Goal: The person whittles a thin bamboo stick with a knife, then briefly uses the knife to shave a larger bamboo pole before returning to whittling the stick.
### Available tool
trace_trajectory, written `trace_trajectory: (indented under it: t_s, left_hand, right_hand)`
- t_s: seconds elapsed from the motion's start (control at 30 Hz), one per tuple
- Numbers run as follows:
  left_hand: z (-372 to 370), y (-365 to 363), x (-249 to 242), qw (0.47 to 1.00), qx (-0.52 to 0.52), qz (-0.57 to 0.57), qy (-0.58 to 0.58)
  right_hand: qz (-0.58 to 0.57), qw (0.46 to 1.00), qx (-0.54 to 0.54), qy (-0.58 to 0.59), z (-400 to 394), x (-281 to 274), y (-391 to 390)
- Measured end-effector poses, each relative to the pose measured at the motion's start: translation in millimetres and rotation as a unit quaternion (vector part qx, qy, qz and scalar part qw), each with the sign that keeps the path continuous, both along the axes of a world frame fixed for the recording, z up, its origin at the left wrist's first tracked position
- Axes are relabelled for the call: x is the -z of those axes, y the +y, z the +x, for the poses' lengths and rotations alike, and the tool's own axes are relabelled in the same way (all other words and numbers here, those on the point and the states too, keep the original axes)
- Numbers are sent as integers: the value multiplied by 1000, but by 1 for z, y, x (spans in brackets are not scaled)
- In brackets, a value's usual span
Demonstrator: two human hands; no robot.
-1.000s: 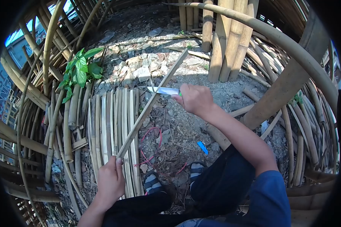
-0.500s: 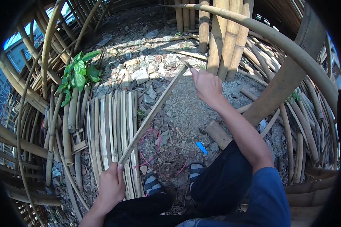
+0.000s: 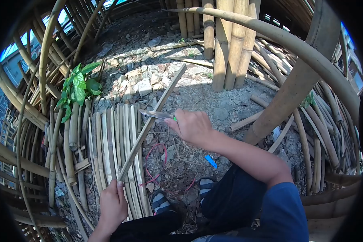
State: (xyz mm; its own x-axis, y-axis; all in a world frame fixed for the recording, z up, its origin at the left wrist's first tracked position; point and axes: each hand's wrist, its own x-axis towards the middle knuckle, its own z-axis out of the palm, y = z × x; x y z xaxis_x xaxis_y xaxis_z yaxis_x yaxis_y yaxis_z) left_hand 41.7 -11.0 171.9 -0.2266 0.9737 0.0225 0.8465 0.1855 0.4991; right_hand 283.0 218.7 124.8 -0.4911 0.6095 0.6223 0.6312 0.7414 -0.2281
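My left hand (image 3: 113,205) grips the lower end of a long bamboo strip (image 3: 168,92), which slants up and away to the right. In my right hand (image 3: 195,128) is a knife (image 3: 156,114), its fingers wrapped round a handle of which a bit of green shows. The blade lies across the strip around its middle, pointing left. Below and left of the strip, a row of split bamboo strips (image 3: 111,141) lies side by side on the ground, close to my left hand.
Upright bamboo posts (image 3: 230,52) stand ahead, and a curved bamboo pole (image 3: 286,38) arches across the upper right. A leafy plant (image 3: 78,82) grows at left. Pink string (image 3: 165,155) and a blue object (image 3: 211,161) lie on the stony ground near my sandals (image 3: 161,203).
My right hand and the knife have moved from the strip's far end down toward its middle, nearer to me. My left hand keeps its grip on the lower end.
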Motion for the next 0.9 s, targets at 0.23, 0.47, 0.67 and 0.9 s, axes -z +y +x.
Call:
trace_trajectory:
  t_s: [0.23, 0.47, 0.67, 0.9]
  left_hand:
    - [4, -6, -7, 999, -5, 15, 29]
    - [1, -6, -1, 994, 12, 67, 80]
    - [0, -22, -1, 986, 16, 106, 125]
    - [-6, -11, 7, 994, -12, 61, 88]
  right_hand:
    - [69, 995, 61, -39, 26, 2, 45]
    - [49, 994, 92, -12, 35, -7, 65]
    - [-177, 930, 320, 27, 81, -15, 90]
    - [-176, 944, 249, 128, 64, -33, 55]
